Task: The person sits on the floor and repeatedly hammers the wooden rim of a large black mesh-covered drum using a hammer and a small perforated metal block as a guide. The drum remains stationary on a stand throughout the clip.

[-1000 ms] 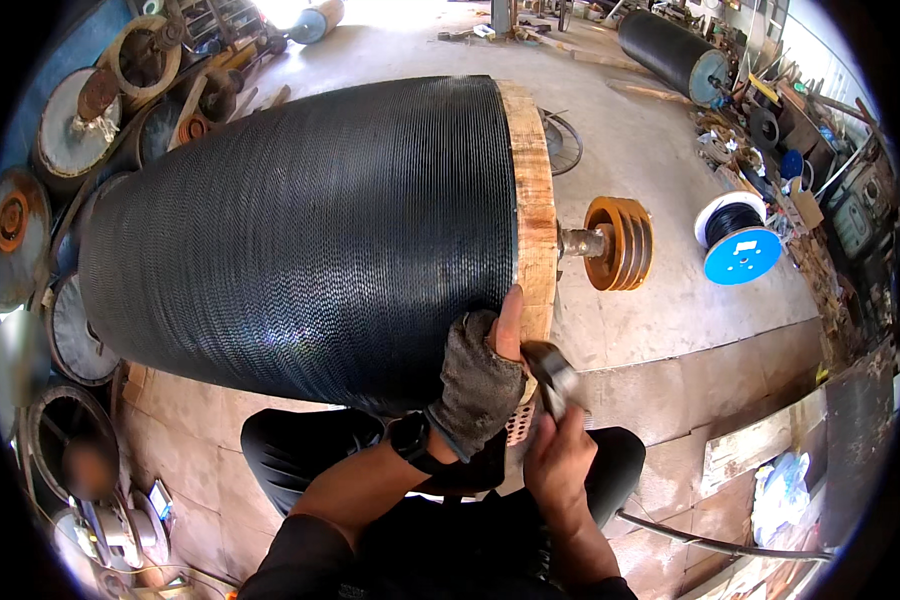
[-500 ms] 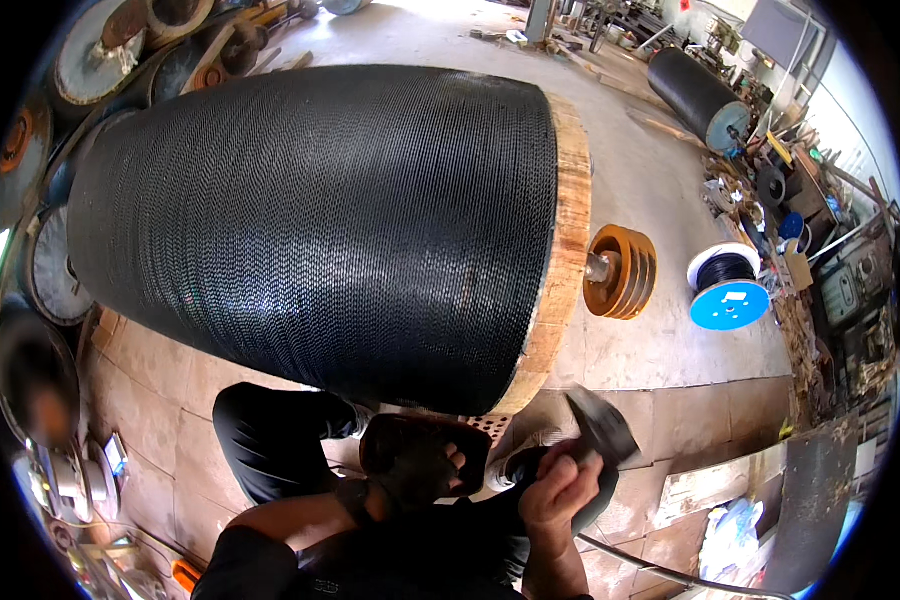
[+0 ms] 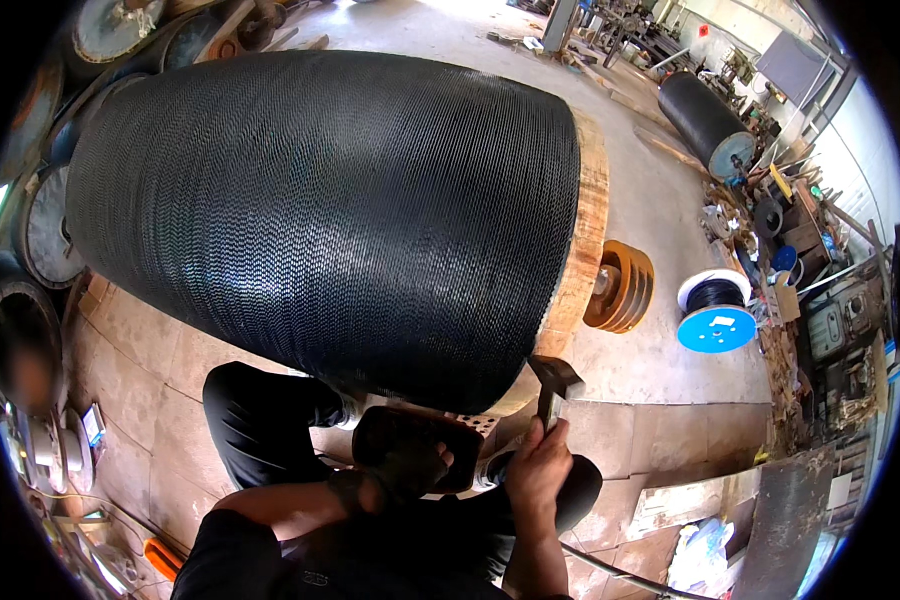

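Note:
A large drum wound with black ribbed strands fills the space before me, with a wooden rim at its right end. My right hand is closed round the handle of a hammer. The hammer's head is up at the lower part of the wooden rim; whether it touches cannot be made out. My left hand, in a dark glove with bare fingertips curled in, is over a dark open box between my knees. What those fingers hold, if anything, is hidden.
A yellow-brown grooved pulley sits on the drum's shaft. Right of it stands a blue-and-white spool of black cord. Another black roller lies farther back. Boards and a plastic bag are at lower right; more rollers line the left.
My right hand has moved left and slightly down, and the hammer has swung upright, its head now at the drum's wooden rim. My left hand stays by the box. The view has shifted slightly.

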A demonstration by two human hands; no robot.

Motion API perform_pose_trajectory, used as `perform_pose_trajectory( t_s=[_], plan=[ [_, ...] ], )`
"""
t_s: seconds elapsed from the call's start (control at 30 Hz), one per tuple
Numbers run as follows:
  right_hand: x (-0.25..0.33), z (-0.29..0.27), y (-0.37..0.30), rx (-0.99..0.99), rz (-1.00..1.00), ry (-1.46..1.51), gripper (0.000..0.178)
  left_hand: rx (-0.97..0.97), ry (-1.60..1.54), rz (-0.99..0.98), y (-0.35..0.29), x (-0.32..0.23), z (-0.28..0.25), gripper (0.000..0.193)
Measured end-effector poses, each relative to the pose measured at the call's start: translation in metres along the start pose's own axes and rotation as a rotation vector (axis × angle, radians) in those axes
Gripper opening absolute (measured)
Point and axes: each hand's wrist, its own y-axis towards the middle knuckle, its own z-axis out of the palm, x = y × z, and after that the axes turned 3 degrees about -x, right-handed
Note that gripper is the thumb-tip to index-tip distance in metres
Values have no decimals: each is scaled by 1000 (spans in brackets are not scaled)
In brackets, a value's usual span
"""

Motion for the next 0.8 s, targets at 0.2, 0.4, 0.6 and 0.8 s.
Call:
perform_pose_trajectory(
  t_s=[0.2,0.4,0.6,0.8],
  plan=[
    [20,-16,-13,-227,49,525,31,-238,-355,-124,3,-5,-28,25],
    [-10,12,-16,91,134,49,25,-308,-117,38,34,-9,-109,25],
    [2,4,-25,-403,-106,379,30,-50,-263,101,29,1,-86,29],
    [-4,12,-24,-2,85,222,23,-205,-240,97,16,3,-78,31]
  ],
)
